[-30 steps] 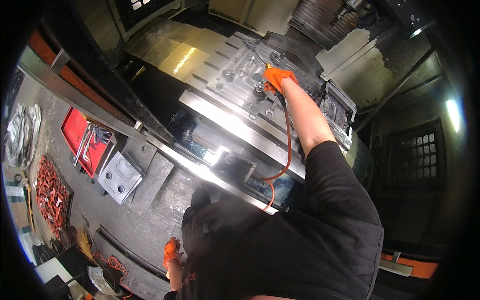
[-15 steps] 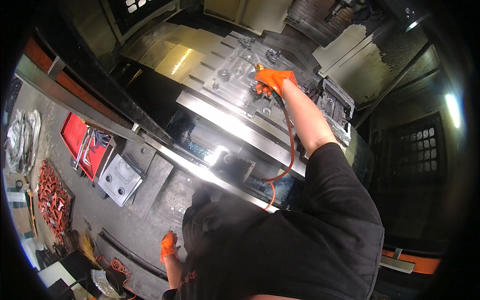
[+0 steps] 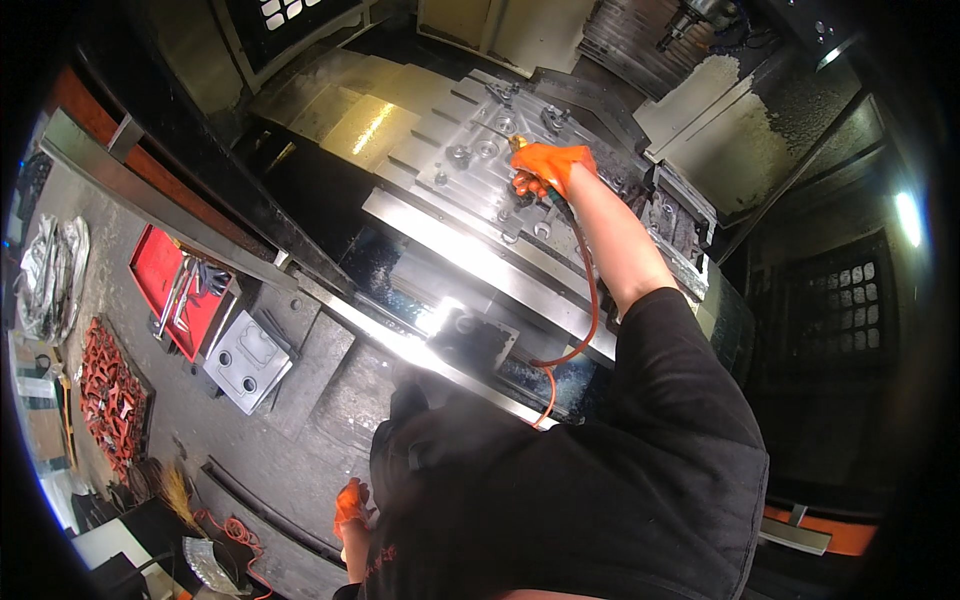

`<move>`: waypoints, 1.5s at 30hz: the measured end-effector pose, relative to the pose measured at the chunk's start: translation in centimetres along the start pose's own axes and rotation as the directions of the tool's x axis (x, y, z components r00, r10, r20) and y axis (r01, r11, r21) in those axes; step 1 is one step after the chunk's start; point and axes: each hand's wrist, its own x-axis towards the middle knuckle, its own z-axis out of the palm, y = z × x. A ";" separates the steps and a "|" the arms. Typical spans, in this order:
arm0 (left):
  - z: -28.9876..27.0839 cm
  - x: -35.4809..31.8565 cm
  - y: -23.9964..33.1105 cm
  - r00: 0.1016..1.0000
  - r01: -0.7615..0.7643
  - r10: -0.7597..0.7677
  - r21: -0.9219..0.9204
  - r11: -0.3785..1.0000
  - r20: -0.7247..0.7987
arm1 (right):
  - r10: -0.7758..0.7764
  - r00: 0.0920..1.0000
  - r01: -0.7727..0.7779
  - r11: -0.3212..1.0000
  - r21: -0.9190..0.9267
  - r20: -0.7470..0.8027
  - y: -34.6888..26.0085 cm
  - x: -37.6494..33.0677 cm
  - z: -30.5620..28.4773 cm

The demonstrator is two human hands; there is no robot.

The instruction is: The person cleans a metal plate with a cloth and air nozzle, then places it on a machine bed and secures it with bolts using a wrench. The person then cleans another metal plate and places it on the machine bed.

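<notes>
My right hand (image 3: 553,170), in an orange glove, is closed round an air blow gun with a brass-coloured front end (image 3: 518,144). A reddish-brown hose (image 3: 592,290) runs from it down over the machine's front edge. The gun is held over a grey metal machine table (image 3: 462,192), which carries a plate with round recesses, clamps and bolts. An open-end wrench (image 3: 541,230) lies near my wrist. Low beside my body hangs my left hand (image 3: 352,505), also gloved in orange. Its fingers are loosely bent and apart, with nothing seen in them.
A bright metal sill (image 3: 400,343) separates me from the machine bed. Left on the floor side are a red tool tray (image 3: 158,268), a grey plate with holes (image 3: 247,362) and a heap of orange-red parts (image 3: 110,400). The machine spindle (image 3: 680,30) hangs at the back right.
The whole view has shifted slightly. My right hand keeps its grip on the air blow gun over nearly the same spot. My left hand has moved a little closer to my body.
</notes>
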 end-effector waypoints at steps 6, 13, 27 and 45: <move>-1.5 5.9 -1.8 0.988 -0.046 0.061 -0.112 0.993 0.143 | -0.027 0.997 0.027 1.000 -0.002 -0.078 4.1 7.4 -2.7; -0.4 4.3 -0.9 1.000 -0.023 0.026 -0.181 0.983 0.015 | -0.292 0.956 0.292 0.915 0.280 -0.041 11.1 11.2 -7.4; -1.6 6.8 0.2 0.981 -0.053 0.043 0.046 0.998 0.188 | -0.504 0.850 0.381 0.787 0.486 0.150 8.7 -7.6 -10.4; -3.5 10.9 2.6 0.915 -0.333 0.237 0.279 0.901 0.325 | -0.272 0.960 0.259 0.953 0.155 0.068 8.5 -12.4 -10.0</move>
